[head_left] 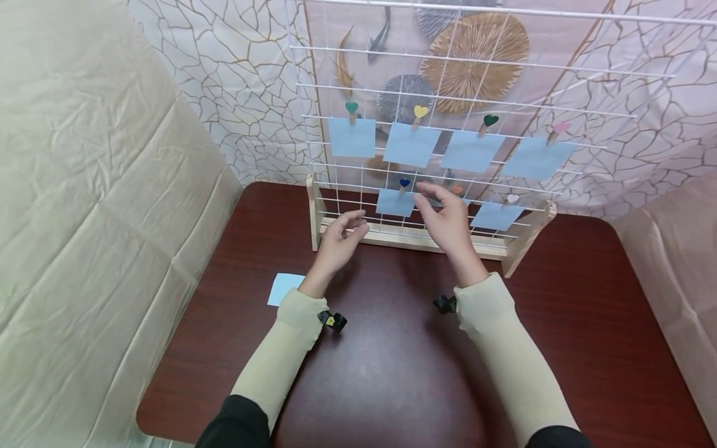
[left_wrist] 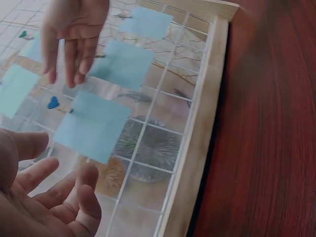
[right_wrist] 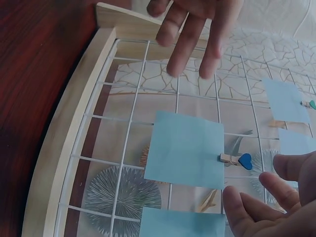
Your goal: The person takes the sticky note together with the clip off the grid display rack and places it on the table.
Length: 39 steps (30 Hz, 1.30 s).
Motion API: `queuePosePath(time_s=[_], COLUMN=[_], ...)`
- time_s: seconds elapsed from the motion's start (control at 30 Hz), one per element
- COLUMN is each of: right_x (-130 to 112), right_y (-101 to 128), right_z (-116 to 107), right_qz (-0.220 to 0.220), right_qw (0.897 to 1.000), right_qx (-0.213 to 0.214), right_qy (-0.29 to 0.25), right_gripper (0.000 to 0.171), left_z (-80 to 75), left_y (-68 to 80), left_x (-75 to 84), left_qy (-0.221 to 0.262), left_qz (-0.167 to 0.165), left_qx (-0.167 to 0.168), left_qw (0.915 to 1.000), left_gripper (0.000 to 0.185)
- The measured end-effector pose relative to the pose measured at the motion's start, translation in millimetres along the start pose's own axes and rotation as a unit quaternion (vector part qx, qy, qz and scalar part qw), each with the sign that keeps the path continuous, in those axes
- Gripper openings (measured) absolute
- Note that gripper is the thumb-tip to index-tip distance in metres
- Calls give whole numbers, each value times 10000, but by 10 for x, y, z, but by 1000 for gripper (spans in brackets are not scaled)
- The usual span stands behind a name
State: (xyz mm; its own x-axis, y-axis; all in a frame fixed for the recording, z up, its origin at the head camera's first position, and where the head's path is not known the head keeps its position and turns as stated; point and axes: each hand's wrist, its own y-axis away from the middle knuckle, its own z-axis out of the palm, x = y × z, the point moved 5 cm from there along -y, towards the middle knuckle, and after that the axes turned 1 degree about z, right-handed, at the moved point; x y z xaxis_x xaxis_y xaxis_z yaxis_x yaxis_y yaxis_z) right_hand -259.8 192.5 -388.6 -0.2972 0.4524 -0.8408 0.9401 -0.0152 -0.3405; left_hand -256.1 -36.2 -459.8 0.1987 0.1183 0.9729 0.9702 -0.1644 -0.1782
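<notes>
A white wire grid panel (head_left: 336,81) stands in a wooden stand (head_left: 403,236) on a dark red table (head_left: 392,373). Light blue paper notes hang on it from small heart-topped pegs. My left hand (head_left: 351,224) hovers in front of the stand's lower left, fingers loosely curled, holding nothing. Just right of it hangs a note (head_left: 394,203) on a blue heart peg (head_left: 404,183). My right hand (head_left: 435,200) is raised against the lower row, fingers relaxed and empty, covering part of another note. The right wrist view shows the note (right_wrist: 185,148), its blue peg (right_wrist: 244,161) and my right fingertips (right_wrist: 247,212).
Three further notes (head_left: 351,137) hang in the upper row beside that one, and one (head_left: 495,216) at the lower right. A loose blue note (head_left: 284,287) lies on the table by my left wrist. Draped cloth (head_left: 84,218) surrounds the table on the left and right.
</notes>
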Motion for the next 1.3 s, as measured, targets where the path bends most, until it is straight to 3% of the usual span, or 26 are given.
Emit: queuePosePath(time_s=[0.27, 0.67, 0.93, 1.07, 1.3], right_x=[-43, -79, -96, -100, -95], right_y=[-78, -168, -180, -177, -172], right_z=[75, 132, 158, 172, 187], right_qz=[-185, -350, -499, -545, -726], right_qw=[9996, 9963, 9948, 9943, 9935], right_qx=[-112, -426, -405, -376, -105], right_qy=[179, 660, 784, 833, 874], right_gripper=[35, 40, 40, 41, 40], left_z=[103, 233, 308, 343, 334], left_y=[-159, -318, -406, -442, -460], left_x=[-99, -69, -69, -63, -54], left_qy=[490, 203, 242, 298, -109], left_qz=[-52, 29, -15, -15, -102], left_qx=[76, -34, -28, 1, 329], left_qw=[9988, 9998, 9997, 9996, 9993], left_gripper=[45, 50, 49, 45, 23])
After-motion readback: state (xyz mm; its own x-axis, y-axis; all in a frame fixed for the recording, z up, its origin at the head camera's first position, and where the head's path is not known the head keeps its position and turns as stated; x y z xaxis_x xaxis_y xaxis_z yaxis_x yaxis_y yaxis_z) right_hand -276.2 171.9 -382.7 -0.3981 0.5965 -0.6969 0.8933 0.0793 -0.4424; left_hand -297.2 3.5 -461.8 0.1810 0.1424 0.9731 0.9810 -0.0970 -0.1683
